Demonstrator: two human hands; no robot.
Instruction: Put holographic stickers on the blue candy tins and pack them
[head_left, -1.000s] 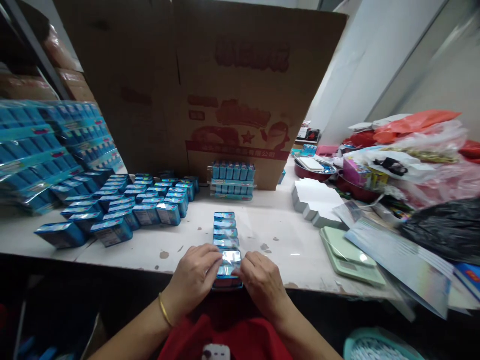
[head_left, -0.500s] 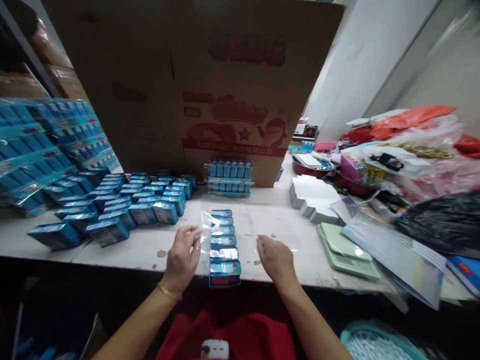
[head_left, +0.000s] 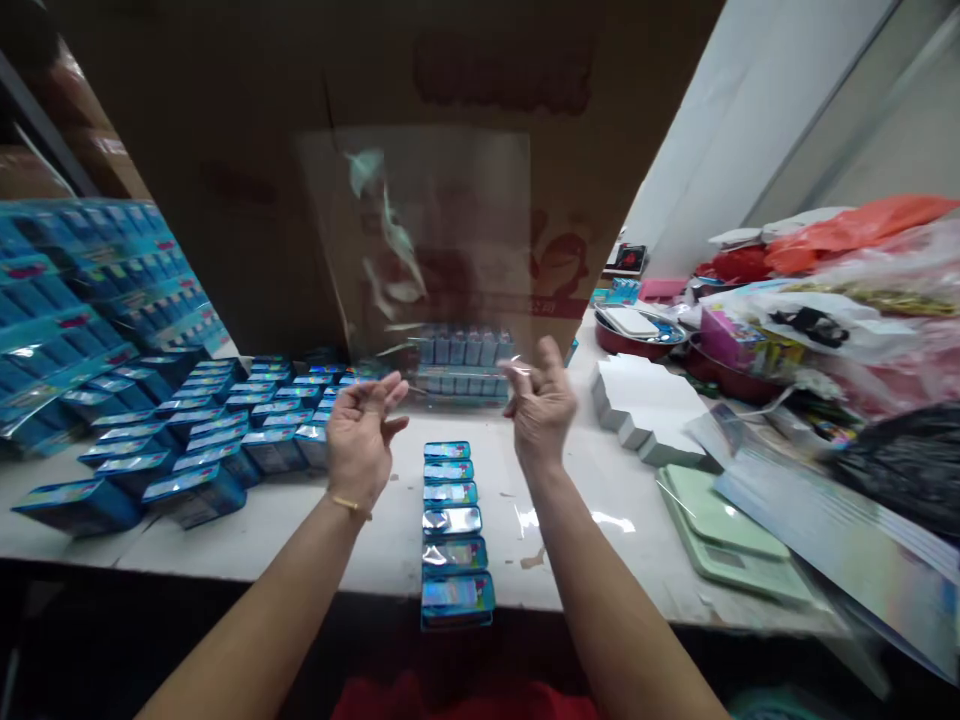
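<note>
A sheet of clear plastic film (head_left: 457, 230) stands raised in front of me, glossy and blurred by motion. My left hand (head_left: 361, 440) has its fingertips closed at the film's lower left edge. At its lower right edge, my right hand (head_left: 544, 410) pinches the film between thumb and fingers. Whether the film is a single layer or a bag, I cannot tell. Below and between my wrists, a row of small blue boxes (head_left: 454, 520) runs from the table's front edge inward. Behind the film stands a wrapped pack of blue boxes (head_left: 465, 385), seen partly through it.
A big cardboard sheet (head_left: 270, 240) rises at the back. Many loose blue boxes (head_left: 195, 490) and stacked wrapped packs (head_left: 67, 290) fill the left. To the right are white cartons (head_left: 649, 400), a green scale (head_left: 731, 530), a bowl (head_left: 637, 340) and plastic bags (head_left: 862, 240).
Both hands have moved up and away from me, lifting the clear film from around the row of boxes to in front of the cardboard. The row stays on the table.
</note>
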